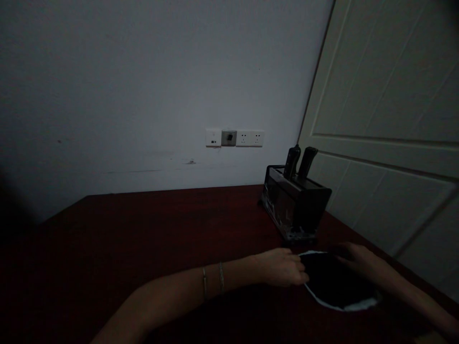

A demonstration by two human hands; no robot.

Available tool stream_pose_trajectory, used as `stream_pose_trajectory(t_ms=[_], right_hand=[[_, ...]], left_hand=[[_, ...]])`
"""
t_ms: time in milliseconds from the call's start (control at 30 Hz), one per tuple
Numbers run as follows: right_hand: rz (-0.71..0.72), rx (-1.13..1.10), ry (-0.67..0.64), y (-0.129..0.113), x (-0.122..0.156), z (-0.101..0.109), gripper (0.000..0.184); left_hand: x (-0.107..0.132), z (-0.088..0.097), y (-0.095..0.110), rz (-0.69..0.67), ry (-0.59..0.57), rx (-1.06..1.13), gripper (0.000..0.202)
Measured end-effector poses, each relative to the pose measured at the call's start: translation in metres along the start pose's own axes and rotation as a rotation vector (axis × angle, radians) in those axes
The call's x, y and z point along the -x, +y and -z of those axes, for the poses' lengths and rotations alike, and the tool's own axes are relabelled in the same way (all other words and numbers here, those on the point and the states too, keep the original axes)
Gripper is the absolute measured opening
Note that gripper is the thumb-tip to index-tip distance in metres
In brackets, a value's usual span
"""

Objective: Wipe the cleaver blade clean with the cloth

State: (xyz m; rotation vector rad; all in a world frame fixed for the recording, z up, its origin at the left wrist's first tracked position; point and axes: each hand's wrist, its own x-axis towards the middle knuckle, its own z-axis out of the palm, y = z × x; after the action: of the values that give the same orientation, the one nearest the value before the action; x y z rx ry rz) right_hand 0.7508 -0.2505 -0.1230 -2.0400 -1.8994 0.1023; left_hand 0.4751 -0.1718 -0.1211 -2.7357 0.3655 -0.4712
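Observation:
A black, roundish, flat-looking item with a pale edge (pixel 335 282) lies on the dark red table in front of me, towards the right. Its kind is too dark to make out. My left hand (pixel 285 268), with two thin bracelets at the wrist, has its fingers curled closed at the item's left edge. Over the far right side of the same item rests my right hand (pixel 353 258); its fingertips are lost in the dark. Just beyond both hands stands a black knife block (pixel 297 200) with two dark handles sticking up out of its top.
The dark red tabletop (pixel 161 229) meets a pale wall (pixel 143 86) at the back. Sockets and a switch plate (pixel 234 138) are set in that wall. A panelled cream door (pixel 387 105) rises close along the right side. The light is dim.

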Motion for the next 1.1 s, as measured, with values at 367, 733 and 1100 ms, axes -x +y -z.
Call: stream_pose_trajectory(t_ms=[367,733,1100], right_hand=[[-0.102,-0.569,-0.287,-0.102,-0.001,0.002,0.048],[0.156,-1.009,-0.566,-0.292,-0.044,-0.088,0.045],[0.464,-0.850,-0.570,-0.416,-0.055,-0.159,0.038]], left_hand=[[0.099,0.077,-0.010,0.030,-0.070,-0.065,0.013],[0.280,0.157,0.028,0.389,-0.321,-0.035,0.025],[0.382,0.202,0.070,0.754,-0.393,0.128,0.025]])
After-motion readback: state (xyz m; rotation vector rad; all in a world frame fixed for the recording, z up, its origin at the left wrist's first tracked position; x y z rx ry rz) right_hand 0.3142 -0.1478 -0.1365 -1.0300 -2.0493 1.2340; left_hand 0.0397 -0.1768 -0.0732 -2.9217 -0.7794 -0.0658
